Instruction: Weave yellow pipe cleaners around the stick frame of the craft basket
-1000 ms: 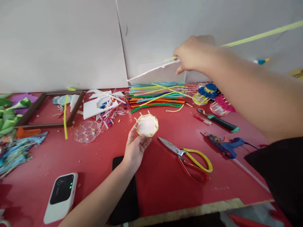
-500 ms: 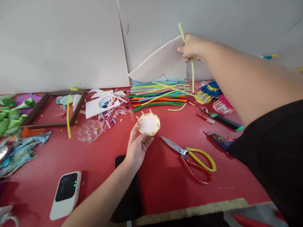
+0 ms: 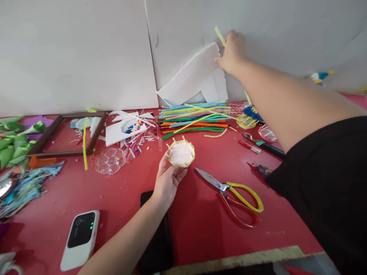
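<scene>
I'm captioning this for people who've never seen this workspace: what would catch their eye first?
Probably the multicoloured bundle of thin rods at the back of the red table. Next, the scissors with yellow and red handles, right of the left hand and its yellow-rimmed disc. Higher up, the right hand grips a yellow strip.

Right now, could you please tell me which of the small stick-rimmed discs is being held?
The yellow-rimmed one in the left hand; the other yellow one and the pink one lie on the red table.
</scene>
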